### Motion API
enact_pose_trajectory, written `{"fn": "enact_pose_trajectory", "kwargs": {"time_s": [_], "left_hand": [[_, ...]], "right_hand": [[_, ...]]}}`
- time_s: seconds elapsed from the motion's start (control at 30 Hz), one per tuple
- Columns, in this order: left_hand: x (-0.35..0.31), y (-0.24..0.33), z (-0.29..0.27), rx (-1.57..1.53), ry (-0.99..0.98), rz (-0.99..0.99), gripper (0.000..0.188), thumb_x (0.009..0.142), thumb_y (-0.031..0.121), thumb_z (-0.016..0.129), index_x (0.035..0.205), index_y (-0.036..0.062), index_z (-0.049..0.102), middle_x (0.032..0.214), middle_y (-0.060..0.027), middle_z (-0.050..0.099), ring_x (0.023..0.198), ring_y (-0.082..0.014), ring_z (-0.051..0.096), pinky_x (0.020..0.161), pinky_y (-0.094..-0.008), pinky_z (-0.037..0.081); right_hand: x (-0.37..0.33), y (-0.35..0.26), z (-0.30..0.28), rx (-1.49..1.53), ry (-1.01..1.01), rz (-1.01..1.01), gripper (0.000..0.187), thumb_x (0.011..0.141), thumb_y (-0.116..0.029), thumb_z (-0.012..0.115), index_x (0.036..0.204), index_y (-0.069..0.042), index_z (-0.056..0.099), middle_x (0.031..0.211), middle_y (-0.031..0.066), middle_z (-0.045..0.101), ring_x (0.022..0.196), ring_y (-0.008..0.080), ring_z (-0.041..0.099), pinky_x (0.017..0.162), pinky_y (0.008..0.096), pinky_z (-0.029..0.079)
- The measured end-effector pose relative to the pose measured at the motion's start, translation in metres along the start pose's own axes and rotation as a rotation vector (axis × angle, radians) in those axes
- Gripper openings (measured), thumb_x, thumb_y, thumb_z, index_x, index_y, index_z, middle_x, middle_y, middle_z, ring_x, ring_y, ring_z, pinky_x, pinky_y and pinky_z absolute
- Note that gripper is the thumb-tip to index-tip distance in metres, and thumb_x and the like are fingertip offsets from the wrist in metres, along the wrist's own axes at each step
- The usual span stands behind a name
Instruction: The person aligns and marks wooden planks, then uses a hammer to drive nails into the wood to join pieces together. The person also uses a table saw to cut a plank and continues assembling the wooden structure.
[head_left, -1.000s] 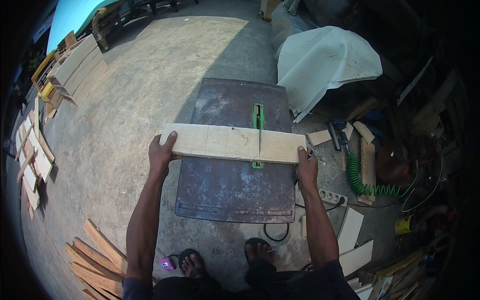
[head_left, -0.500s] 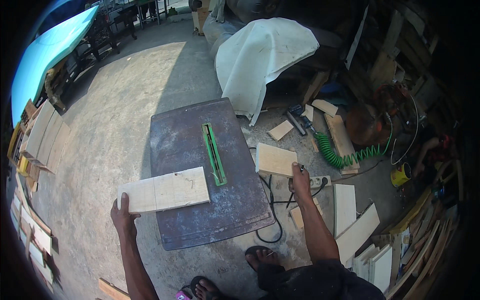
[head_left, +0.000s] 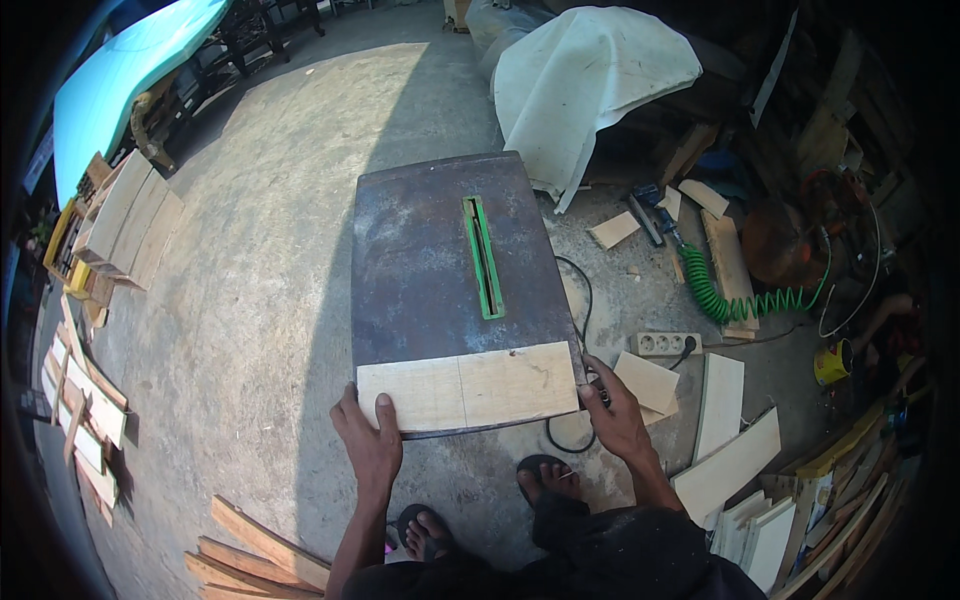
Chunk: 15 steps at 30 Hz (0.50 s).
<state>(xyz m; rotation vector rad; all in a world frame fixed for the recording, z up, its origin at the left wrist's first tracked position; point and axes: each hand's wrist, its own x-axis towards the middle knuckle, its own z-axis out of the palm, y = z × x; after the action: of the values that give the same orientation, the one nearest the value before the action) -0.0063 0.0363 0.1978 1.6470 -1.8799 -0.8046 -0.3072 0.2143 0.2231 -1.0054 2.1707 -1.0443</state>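
A pale wooden board with a thin line drawn across it lies along the near edge of a dark, worn saw table. My left hand grips the board's left end, thumb on top and fingers beneath or behind it. At the right end, my right hand is closed beside the table's corner, its thumb close to the board. Between its fingers shows a dark pen-like object, partly hidden. Ahead of the board, a narrow slot with a green insert runs through the table top.
Right of the table lie a short wood block, a power strip, a green coiled hose and several boards. A black cable passes the table's right side. More planks lie at lower left; a white sheet hangs beyond.
The board has moved from the table's left side to its near edge. My right hand has let go of the small wood block, now on the floor, and come to the board's right end.
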Motion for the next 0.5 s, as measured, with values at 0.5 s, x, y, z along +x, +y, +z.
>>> {"fn": "enact_pose_trajectory", "kwargs": {"time_s": [0.5], "left_hand": [[0.032,0.048,0.009,0.412,-0.342,0.292,0.084,0.104,0.059,0.045,0.165,0.0049,0.024,0.168,-0.0287,0.022,0.159,-0.0439,0.014,0.116,-0.0798,0.003]], "right_hand": [[0.07,-0.013,0.009,0.134,0.228,0.033,0.049,0.102,-0.034,0.064,0.144,-0.008,0.06,0.131,0.0219,0.069,0.124,0.03,0.065,0.106,0.0392,0.048]]}}
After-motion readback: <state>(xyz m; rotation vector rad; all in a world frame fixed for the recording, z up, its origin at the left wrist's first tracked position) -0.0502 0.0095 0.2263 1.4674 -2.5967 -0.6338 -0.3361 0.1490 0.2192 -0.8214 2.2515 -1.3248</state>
